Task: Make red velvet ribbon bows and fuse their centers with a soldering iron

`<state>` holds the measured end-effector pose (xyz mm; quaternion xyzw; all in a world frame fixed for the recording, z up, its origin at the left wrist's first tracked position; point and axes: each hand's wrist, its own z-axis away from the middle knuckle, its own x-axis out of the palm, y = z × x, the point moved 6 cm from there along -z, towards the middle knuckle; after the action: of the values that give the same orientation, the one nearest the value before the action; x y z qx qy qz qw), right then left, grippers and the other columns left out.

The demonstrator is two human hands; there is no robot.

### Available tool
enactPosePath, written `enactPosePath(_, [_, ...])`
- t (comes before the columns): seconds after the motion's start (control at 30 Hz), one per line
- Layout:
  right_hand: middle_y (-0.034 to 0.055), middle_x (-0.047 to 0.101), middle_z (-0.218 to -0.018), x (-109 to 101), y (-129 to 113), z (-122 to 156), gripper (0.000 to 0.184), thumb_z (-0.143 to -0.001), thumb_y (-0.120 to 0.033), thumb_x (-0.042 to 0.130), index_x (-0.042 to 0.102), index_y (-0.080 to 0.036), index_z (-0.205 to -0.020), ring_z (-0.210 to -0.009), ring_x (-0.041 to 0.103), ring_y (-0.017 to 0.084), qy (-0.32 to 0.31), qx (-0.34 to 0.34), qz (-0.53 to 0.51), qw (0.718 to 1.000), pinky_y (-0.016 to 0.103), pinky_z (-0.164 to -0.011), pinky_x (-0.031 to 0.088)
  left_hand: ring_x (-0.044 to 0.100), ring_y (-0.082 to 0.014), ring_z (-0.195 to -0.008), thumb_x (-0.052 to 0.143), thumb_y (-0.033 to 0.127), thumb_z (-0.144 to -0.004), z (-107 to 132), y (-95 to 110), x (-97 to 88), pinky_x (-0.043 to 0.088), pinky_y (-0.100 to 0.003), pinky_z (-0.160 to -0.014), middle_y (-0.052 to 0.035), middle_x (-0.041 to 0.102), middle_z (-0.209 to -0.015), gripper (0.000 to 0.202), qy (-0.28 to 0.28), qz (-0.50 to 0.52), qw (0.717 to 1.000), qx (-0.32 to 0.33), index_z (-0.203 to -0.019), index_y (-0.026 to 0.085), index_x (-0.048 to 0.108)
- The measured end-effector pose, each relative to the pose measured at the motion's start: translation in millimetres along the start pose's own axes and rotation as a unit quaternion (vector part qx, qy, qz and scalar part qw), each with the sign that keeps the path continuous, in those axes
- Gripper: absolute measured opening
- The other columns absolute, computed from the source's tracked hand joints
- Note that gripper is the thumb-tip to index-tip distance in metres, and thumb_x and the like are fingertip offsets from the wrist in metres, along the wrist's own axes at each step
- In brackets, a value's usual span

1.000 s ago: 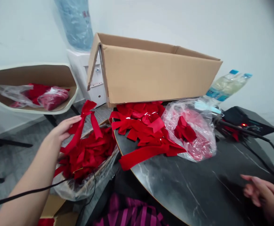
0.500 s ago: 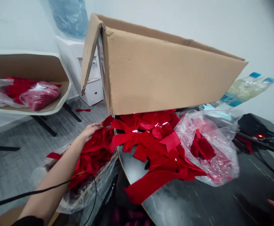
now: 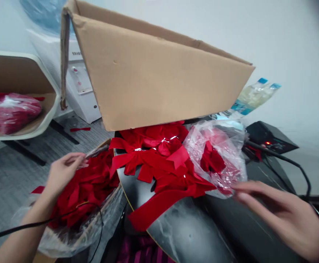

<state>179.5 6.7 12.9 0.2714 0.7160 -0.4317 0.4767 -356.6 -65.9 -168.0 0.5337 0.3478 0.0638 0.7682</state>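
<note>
My left hand is over the far left rim of a box heaped with red velvet bows. Its fingers are closed on the edge of the clear plastic liner. On the dark table, my right hand pinches the near right edge of a clear plastic bag between thumb and fingers. A red bow shows on or inside that bag. Several more red bows with shiny ties lie piled beside it, some hanging past the table edge.
A large cardboard box stands behind the bows. Bottles and a black device with a red light are at the back right. A chair holds bagged red material. A black cable crosses the lower left.
My left hand has moved left and closed from lying flat on the bows. My right hand has come in from the lower right to the bag. The view has shifted right.
</note>
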Motion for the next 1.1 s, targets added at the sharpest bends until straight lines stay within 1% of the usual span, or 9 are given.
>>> enactPosePath(0.1, [0.0077, 0.066, -0.131, 31, -62, -33, 0.033, -0.097, -0.042, 0.068, 0.063, -0.033, -0.128, -0.117, 0.067, 0.028, -0.12, -0.141, 0.017, 0.983, 0.043, -0.099, 0.058, 0.073, -0.0165, -0.079, 0.071, 0.036, -0.089, 39, 62, -17.2, 0.057, -0.028, -0.086, 0.0016, 0.076, -0.077, 0.02, 0.05, 0.008, 0.996, 0.077, -0.1, 0.019, 0.071])
enactPosePath(0.17, [0.0097, 0.064, -0.123, 49, -80, -44, 0.02, -0.101, -0.033, 0.061, 0.064, -0.026, -0.119, -0.108, 0.066, 0.027, -0.15, -0.176, 0.061, 0.971, 0.046, -0.093, 0.058, 0.071, -0.0165, -0.073, 0.071, 0.034, -0.089, 63, 99, -12.5, 0.057, -0.027, -0.08, 0.0011, 0.075, -0.074, 0.016, 0.045, 0.002, 0.987, 0.152, -0.094, 0.019, 0.073])
enactPosePath(0.3, [0.0104, 0.061, -0.117, 57, -81, -35, 0.01, -0.101, -0.017, 0.052, 0.061, -0.021, -0.102, -0.098, 0.064, 0.024, -0.157, -0.194, 0.082, 0.965, 0.044, -0.084, 0.057, 0.073, -0.0182, -0.084, 0.071, 0.033, -0.09, 97, 150, 26.0, 0.054, -0.028, -0.084, -0.0011, 0.079, -0.091, 0.013, -0.053, -0.076, 0.941, 0.325, -0.094, 0.021, 0.075])
enactPosePath(0.47, [0.0105, 0.057, -0.136, 28, -73, -3, 0.01, -0.1, -0.016, 0.052, 0.055, -0.024, -0.106, -0.127, 0.055, 0.028, -0.126, -0.207, 0.025, 0.97, 0.049, -0.104, 0.05, 0.07, -0.02, -0.105, 0.068, 0.024, -0.094, 128, 187, 65.3, 0.05, -0.031, -0.099, -0.0041, 0.077, -0.107, 0.014, -0.166, -0.082, 0.856, 0.484, -0.107, 0.022, 0.073])
enactPosePath(0.57, [0.0073, 0.062, -0.133, 13, -67, 4, 0.014, -0.101, -0.017, 0.051, 0.052, -0.026, -0.112, -0.127, 0.057, 0.023, -0.134, -0.164, -0.086, 0.974, 0.042, -0.106, 0.05, 0.067, -0.0209, -0.119, 0.076, 0.031, -0.09, 141, 204, 89.3, 0.05, -0.031, -0.104, -0.0031, 0.073, -0.128, 0.036, -0.326, -0.051, 0.84, 0.43, -0.125, 0.029, 0.069])
enactPosePath(0.7, [0.0027, 0.068, -0.106, 0, -59, -6, 0.01, -0.106, -0.019, 0.045, 0.051, -0.026, -0.11, -0.091, 0.068, 0.014, -0.148, -0.124, -0.25, 0.949, 0.025, -0.08, 0.057, 0.049, -0.0276, -0.146, 0.092, 0.04, -0.071, 161, 235, 123.1, 0.044, -0.04, -0.117, -0.005, 0.052, -0.159, 0.101, -0.524, 0.006, 0.787, 0.324, -0.157, 0.04, 0.04])
enactPosePath(0.83, [0.0034, 0.071, -0.109, -20, -50, -13, 0.014, -0.104, -0.013, 0.049, 0.054, -0.025, -0.111, -0.094, 0.071, 0.013, -0.073, -0.172, -0.272, 0.944, 0.022, -0.079, 0.057, 0.063, -0.0264, -0.131, 0.076, 0.04, -0.09, 165, 267, 142.7, 0.049, -0.039, -0.111, -0.0048, 0.069, -0.14, 0.049, -0.553, 0.033, 0.768, 0.322, -0.138, 0.035, 0.065])
enactPosePath(0.97, [0.0102, 0.072, -0.123, -41, -52, 10, 0.029, -0.098, -0.001, 0.053, 0.059, -0.021, -0.117, -0.113, 0.07, 0.018, 0.091, -0.303, -0.154, 0.936, 0.03, -0.095, 0.058, 0.057, -0.0364, -0.138, 0.062, 0.079, -0.081, 171, 263, 161.9, 0.05, -0.047, -0.11, -0.0122, 0.061, -0.15, 0.084, -0.671, 0.171, 0.704, 0.155, -0.15, 0.032, 0.055])
enactPosePath(1.1, [0.0168, 0.073, -0.124, -37, -63, 37, 0.024, -0.097, -0.003, 0.057, 0.066, -0.014, -0.117, -0.118, 0.068, 0.024, 0.117, -0.399, -0.027, 0.909, 0.038, -0.098, 0.058, 0.068, -0.0299, -0.123, 0.048, 0.074, -0.094, 174, 250, 185.8, 0.049, -0.042, -0.11, -0.0115, 0.075, -0.129, 0.066, -0.645, 0.135, 0.75, 0.061, -0.125, 0.022, 0.075])
